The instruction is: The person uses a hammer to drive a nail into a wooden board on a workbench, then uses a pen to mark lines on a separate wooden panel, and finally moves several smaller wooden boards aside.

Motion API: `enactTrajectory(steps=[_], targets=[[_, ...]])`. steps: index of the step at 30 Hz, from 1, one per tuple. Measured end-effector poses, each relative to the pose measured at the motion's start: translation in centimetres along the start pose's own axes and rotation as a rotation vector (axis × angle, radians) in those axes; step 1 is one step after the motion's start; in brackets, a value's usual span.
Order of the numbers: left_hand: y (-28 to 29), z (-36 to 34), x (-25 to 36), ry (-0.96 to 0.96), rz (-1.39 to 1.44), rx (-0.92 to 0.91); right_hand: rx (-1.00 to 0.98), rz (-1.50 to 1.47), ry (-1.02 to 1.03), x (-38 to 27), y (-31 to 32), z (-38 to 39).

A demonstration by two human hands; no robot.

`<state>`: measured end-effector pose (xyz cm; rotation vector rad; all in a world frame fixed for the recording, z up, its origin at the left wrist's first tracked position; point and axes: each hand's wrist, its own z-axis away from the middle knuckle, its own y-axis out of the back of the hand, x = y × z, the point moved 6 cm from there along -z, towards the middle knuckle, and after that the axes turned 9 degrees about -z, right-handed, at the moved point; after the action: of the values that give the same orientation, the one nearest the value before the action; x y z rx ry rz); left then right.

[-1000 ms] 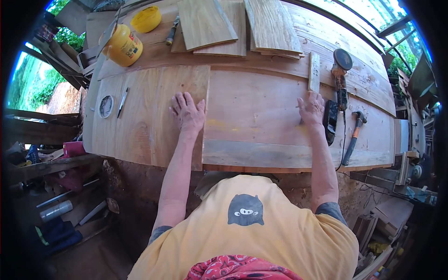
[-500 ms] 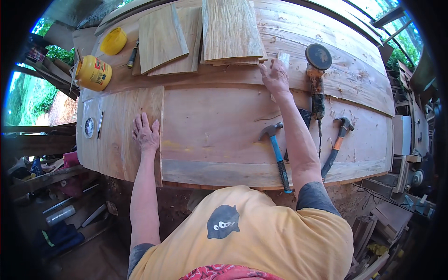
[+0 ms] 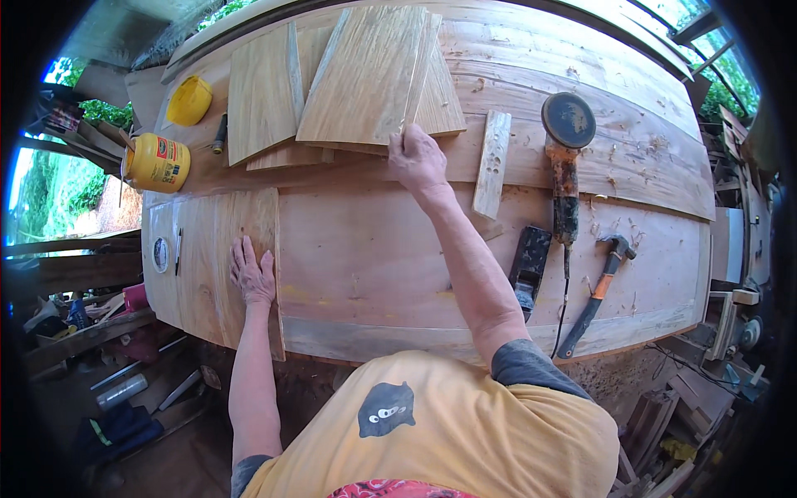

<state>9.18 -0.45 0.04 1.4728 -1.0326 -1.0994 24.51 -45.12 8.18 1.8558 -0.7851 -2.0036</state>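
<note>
My left hand [image 3: 251,272] lies flat, fingers spread, on a wide wooden board [image 3: 203,282] at the left of the bench. Farther off, my right hand [image 3: 418,162] is closed on the near right corner of the top wooden board [image 3: 365,75] of a stack. That board sits turned at an angle over another board [image 3: 438,104] beneath it. A second pile of boards [image 3: 261,100] touches it on the left. How the right fingertips grip the corner is partly hidden.
Right of my right arm are a wood strip with holes [image 3: 492,162], a corded sander [image 3: 566,158], a black hand plane [image 3: 529,266] and an orange-and-black hammer [image 3: 599,290]. A yellow glue tub [image 3: 158,163], yellow lid [image 3: 189,101] and pen [image 3: 178,251] stand left.
My right hand has moved left from beside the wood strip to the board's corner. The top board has turned and shifted left. The blue hammer is now hidden. My left hand stays on its board.
</note>
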Motion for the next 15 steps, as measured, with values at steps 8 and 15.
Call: enactTrajectory(steps=[8,15], targets=[[0.2,-0.3,1.0,-0.031,0.014,0.007,0.085,-0.162,-0.102,2.3,-0.7,-0.2],[0.5,0.0,0.8,-0.002,0.023,-0.013,0.093,0.027,0.001,0.9,-0.1,-0.3]])
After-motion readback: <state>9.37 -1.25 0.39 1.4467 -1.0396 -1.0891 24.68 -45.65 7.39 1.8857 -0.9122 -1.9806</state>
